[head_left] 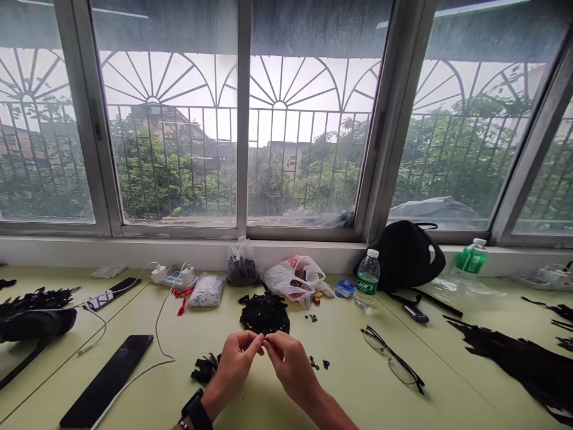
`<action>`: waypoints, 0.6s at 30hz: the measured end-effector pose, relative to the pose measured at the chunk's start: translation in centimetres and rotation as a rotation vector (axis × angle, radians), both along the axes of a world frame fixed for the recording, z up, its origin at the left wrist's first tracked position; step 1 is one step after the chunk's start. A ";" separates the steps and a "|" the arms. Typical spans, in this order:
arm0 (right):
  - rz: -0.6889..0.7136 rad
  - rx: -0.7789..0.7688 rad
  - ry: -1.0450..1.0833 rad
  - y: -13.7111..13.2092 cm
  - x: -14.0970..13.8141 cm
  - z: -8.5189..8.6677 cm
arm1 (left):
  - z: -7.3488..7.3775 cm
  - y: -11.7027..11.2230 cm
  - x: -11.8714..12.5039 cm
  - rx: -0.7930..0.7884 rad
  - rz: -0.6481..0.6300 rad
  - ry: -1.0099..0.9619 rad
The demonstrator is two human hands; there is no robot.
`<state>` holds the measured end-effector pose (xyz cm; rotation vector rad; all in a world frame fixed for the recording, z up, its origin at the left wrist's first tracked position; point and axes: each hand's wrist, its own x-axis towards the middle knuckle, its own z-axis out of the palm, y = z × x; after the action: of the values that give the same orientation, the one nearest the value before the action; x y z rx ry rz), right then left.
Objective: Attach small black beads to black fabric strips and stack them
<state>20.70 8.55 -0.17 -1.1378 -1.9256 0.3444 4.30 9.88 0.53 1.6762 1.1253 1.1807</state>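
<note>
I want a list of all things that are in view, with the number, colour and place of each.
table: 1, pale green, under everything
fringed cut pieces: several, black, both table ends
small beads: several, black, right of hands
eyeglasses: 1, black, right of beads
water bottles: 2, green labels, back right
fabric bag: 1, black, back right
plastic bag: 1, white, back centre
smartphone: 1, black, back left
power strip: 1, white, back left
left hand: 1, bare, centre, black watch on wrist
right hand: 1, bare, centre

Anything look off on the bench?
Small black pieces lie loose on the tabletop beside the right hand. They sit outside any bag or container, so they could easily get knocked away. The eyeglasses also lie among the work.
</note>
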 end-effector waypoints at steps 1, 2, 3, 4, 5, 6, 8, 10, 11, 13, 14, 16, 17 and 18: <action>-0.004 0.016 -0.030 0.1 0.2 0.1 | 0.3 0.0 -0.2 0.024 0.025 0.055; -0.012 0.032 -0.061 0.2 0.5 0.3 | 0.7 -0.1 -0.6 0.061 0.069 0.126; -0.026 0.045 -0.094 0.4 0.9 0.5 | 1.0 0.0 -1.0 0.109 0.152 0.212; -0.046 0.053 -0.130 0.6 1.5 0.8 | 1.4 0.1 -1.4 0.146 0.251 0.301; -0.072 0.055 -0.172 0.9 2.3 1.1 | 1.7 0.2 -1.9 0.175 0.345 0.375; -0.102 0.046 -0.223 1.3 3.2 1.3 | 1.9 0.3 -2.4 0.199 0.414 0.433; -0.163 -0.004 -0.331 2.0 5.4 1.7 | 2.2 0.7 -3.3 0.214 0.501 0.524; -0.181 -0.080 -0.443 2.7 7.5 1.9 | 2.3 1.0 -4.0 0.251 0.502 0.564; -0.198 -0.121 -0.490 3.0 8.5 1.9 | 2.3 1.1 -4.1 0.282 0.475 0.569; -0.231 -0.214 -0.552 3.3 10.1 1.8 | 2.2 1.1 -4.1 0.346 0.381 0.556; -0.243 -0.258 -0.569 3.3 10.6 1.8 | 2.2 1.0 -4.0 0.369 0.321 0.543; -0.255 -0.338 -0.576 3.3 11.4 1.7 | 1.8 0.6 -3.5 0.390 0.193 0.520; -0.258 -0.370 -0.571 3.3 11.6 1.8 | 1.6 0.4 -3.2 0.392 0.136 0.516; -0.258 -0.399 -0.566 3.2 11.8 1.9 | 1.4 0.2 -3.0 0.395 0.088 0.518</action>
<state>32.48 11.77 1.68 -1.8861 -2.2055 0.2911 1.33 10.12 1.89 2.3505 1.3436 1.1027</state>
